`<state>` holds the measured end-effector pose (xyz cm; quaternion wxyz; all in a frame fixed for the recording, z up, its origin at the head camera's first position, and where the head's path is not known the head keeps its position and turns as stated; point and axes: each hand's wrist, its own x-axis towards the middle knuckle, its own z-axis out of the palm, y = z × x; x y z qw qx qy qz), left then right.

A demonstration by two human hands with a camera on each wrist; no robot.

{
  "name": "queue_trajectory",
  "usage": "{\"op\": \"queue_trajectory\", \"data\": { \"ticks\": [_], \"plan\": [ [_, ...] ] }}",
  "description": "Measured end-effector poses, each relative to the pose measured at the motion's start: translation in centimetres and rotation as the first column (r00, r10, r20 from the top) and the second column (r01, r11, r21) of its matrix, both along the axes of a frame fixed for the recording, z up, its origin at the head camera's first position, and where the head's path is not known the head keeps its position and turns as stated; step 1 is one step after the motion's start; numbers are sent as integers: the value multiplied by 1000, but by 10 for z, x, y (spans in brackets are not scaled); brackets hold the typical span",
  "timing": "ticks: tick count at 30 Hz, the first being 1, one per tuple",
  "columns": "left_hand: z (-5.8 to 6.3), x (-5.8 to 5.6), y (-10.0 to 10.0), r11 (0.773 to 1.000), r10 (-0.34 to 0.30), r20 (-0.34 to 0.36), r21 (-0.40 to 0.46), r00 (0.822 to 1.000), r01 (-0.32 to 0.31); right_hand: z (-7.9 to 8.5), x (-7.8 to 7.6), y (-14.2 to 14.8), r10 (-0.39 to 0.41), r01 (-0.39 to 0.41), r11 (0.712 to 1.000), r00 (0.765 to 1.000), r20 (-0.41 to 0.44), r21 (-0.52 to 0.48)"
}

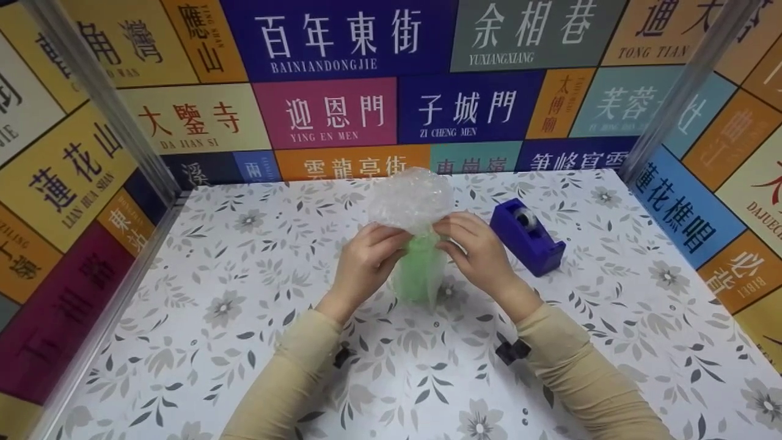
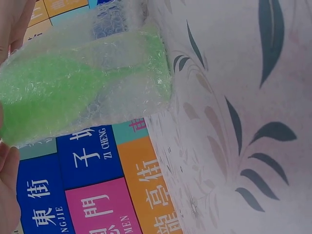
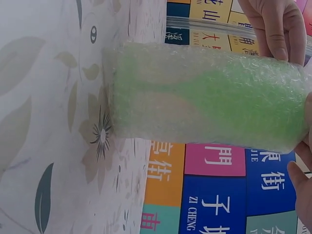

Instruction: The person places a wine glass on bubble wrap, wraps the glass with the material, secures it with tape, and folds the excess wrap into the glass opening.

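A green goblet (image 3: 253, 100) stands upright on the table, wrapped in a tube of clear bubble wrap (image 1: 410, 197). Its stem and foot show through the wrap in both wrist views. The wrap's top puffs out above the hands. My left hand (image 1: 371, 253) pinches the wrap on the left side near the goblet's rim. Opposite it, my right hand (image 1: 479, 253) pinches the wrap at the same height. The fingertips of both are partly hidden by the plastic. A loose edge of wrap hangs down at the goblet's right side.
A blue tape dispenser (image 1: 526, 238) with a clear roll stands to the right of my right hand. The table (image 1: 244, 366) has a white floral cover. Printed panels (image 1: 330, 113) wall it in at the back and both sides.
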<state>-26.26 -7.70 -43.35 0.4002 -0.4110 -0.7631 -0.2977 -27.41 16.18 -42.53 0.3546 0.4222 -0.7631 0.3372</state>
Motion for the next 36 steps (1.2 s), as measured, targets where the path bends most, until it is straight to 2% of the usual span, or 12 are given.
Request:
{"op": "queue_trajectory", "data": {
  "ticks": [5,9,14,19,23,27,31,36],
  "plan": [
    [-1,1,1,1000,-17,-36,21,999,18,1,-1,-1,11,-11,1000,1000,15,-15],
    [1,4,1,1000,13,-129,14,992,-11,2,-1,-2,17,-17,1000,1000,25,-23],
    [9,9,2,998,60,-295,-18,954,-68,4,-2,-2,11,-10,999,1000,28,-37],
    [16,12,4,992,75,-365,-70,928,-108,4,-2,-1,17,-16,999,999,29,-43],
    [16,13,5,982,96,-353,-120,931,-147,2,-1,-1,19,-17,999,999,32,-38],
    [15,13,6,974,118,-289,-151,950,-167,-1,0,-1,19,-18,999,999,34,-29],
    [14,12,6,977,119,-226,-149,967,-155,-3,0,-1,30,-29,999,999,24,-38],
    [11,9,8,981,115,-197,-129,974,-142,-5,-1,-1,40,-39,999,999,8,-37]
  ]
}}
